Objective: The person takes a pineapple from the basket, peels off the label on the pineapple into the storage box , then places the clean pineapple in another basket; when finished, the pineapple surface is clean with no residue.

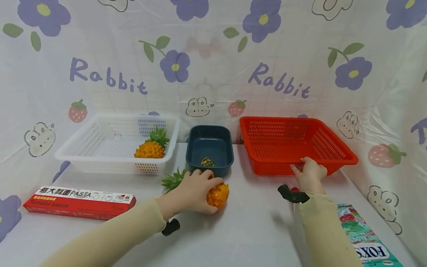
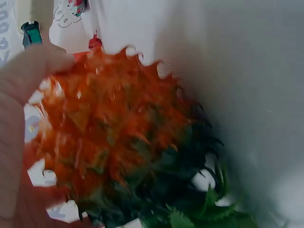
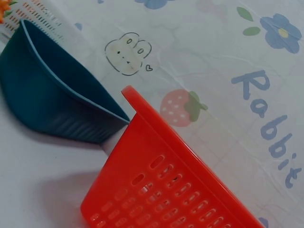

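My left hand (image 1: 195,191) grips an orange pineapple (image 1: 217,195) from above, in front of the dark blue bin. Its green leaves point left, past the hand; in the left wrist view the spiky pineapple (image 2: 118,123) fills the middle, with the thumb along its side. At the front rim of the red basket (image 1: 301,168), my right hand (image 1: 310,174) holds on, fingers over the edge and thumb against the outer wall. The right wrist view shows the red basket's wall (image 3: 156,166), but the hand is out of its frame.
A white basket (image 1: 110,161) at left holds another pineapple (image 1: 150,149). The dark blue bin (image 1: 209,168) stands between both baskets. A red pasta box (image 1: 80,204) lies front left, a green FOX'S bag (image 1: 367,237) front right. A small red thing (image 1: 295,189) is beneath my right wrist.
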